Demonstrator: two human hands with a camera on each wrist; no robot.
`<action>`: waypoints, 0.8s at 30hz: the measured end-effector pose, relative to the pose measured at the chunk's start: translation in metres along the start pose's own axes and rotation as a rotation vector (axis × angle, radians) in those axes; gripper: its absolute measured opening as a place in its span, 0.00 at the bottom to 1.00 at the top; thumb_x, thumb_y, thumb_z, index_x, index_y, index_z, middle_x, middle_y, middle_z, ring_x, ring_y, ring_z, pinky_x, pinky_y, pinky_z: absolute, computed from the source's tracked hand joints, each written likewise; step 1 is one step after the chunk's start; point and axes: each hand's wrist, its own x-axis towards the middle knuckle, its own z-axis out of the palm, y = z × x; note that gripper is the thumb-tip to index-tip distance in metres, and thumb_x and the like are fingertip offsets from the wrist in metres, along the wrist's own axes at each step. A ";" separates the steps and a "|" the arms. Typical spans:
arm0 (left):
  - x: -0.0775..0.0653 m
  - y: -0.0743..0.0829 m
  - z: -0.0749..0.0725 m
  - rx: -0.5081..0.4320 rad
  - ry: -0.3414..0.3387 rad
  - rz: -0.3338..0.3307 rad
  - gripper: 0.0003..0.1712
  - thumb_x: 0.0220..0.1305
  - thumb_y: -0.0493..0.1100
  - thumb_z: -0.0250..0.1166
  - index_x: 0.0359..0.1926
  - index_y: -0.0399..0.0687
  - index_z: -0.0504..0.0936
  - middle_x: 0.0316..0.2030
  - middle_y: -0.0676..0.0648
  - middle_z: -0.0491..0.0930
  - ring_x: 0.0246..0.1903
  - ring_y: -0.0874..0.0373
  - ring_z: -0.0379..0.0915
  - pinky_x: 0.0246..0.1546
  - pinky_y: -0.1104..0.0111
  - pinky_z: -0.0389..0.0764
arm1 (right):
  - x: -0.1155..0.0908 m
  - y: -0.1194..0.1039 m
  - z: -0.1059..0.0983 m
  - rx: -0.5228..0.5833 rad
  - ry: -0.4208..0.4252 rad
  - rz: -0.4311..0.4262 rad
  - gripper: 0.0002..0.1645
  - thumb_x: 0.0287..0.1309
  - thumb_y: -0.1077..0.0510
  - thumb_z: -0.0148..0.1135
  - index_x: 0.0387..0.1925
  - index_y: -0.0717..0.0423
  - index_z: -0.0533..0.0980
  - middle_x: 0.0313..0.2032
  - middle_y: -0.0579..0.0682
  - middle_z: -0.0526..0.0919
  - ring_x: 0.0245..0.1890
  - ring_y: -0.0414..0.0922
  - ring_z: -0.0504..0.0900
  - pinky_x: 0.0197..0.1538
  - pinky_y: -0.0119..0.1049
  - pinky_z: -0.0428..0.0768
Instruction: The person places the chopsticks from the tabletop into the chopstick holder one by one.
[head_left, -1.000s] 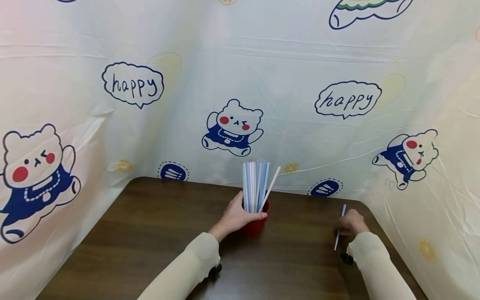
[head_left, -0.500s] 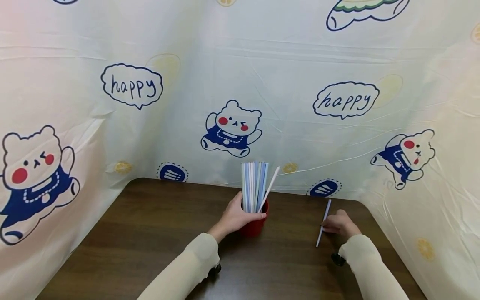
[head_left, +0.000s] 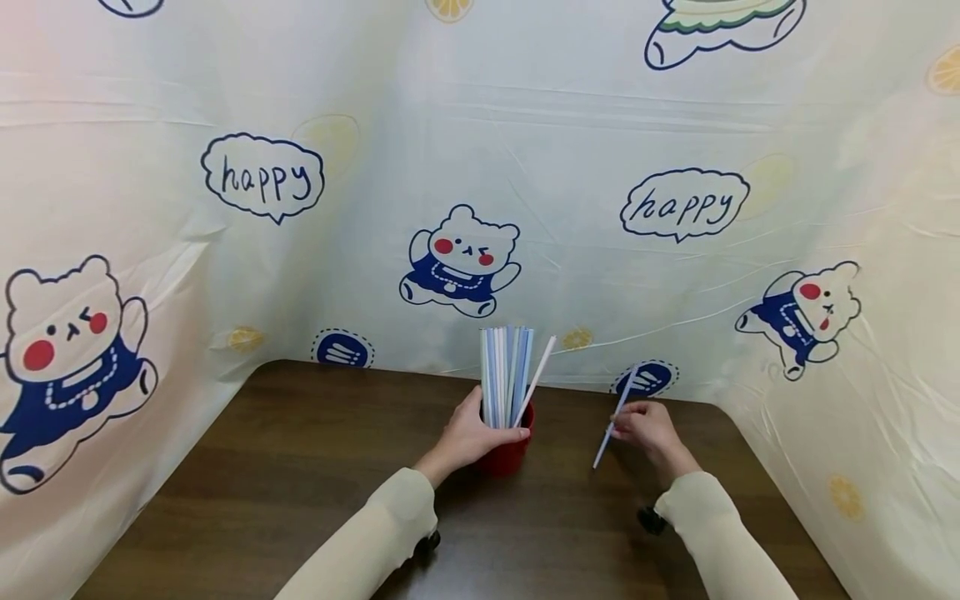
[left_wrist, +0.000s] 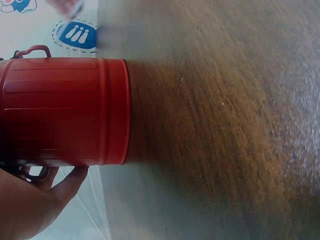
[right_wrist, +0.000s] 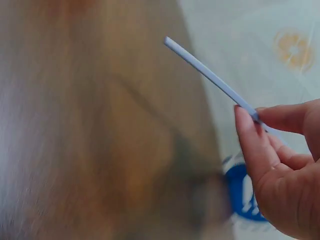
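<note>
A red bucket (head_left: pixel 507 458) stands on the table, packed with blue, white and greenish straws (head_left: pixel 504 375). One pale straw (head_left: pixel 537 379) leans out to the right of the bunch. My left hand (head_left: pixel 463 437) grips the bucket near its rim, thumb across the front; in the left wrist view, fingers show past the red wall. Right of the bucket, my right hand (head_left: pixel 651 429) pinches a lavender straw (right_wrist: pixel 210 75) between thumb and fingers. That straw is tilted above the table, its upper end leaning right in the head view.
The brown wooden table (head_left: pixel 315 467) has a back edge close behind the bucket. A pale printed curtain (head_left: pixel 360 208) hangs around its back and sides. Small loop handles (left_wrist: pixel 37 50) stick out from the bucket's sides.
My right hand has lifted the lavender straw and carried it left, closer to the bucket. The left hand keeps its grip on the bucket, which has not moved.
</note>
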 end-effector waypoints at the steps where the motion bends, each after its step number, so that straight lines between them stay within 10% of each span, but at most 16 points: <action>1: 0.000 0.000 0.000 0.001 0.001 -0.003 0.54 0.49 0.60 0.81 0.73 0.63 0.62 0.69 0.51 0.71 0.63 0.49 0.72 0.63 0.39 0.72 | -0.001 -0.006 0.004 0.015 0.000 -0.022 0.15 0.63 0.75 0.59 0.49 0.82 0.69 0.31 0.54 0.83 0.28 0.41 0.86 0.36 0.33 0.87; 15: -0.001 0.004 -0.002 0.004 0.006 0.009 0.53 0.50 0.59 0.81 0.72 0.61 0.63 0.67 0.50 0.72 0.61 0.49 0.73 0.64 0.41 0.72 | -0.028 -0.095 0.059 0.183 0.026 -0.355 0.21 0.66 0.69 0.64 0.53 0.78 0.68 0.37 0.53 0.78 0.32 0.43 0.88 0.46 0.42 0.87; 24: 0.001 0.002 0.001 0.012 0.011 0.008 0.51 0.51 0.57 0.81 0.72 0.61 0.63 0.68 0.50 0.72 0.62 0.49 0.73 0.65 0.41 0.71 | -0.035 -0.100 0.090 0.226 0.020 -0.418 0.16 0.65 0.70 0.64 0.49 0.76 0.69 0.38 0.56 0.77 0.31 0.43 0.87 0.44 0.42 0.88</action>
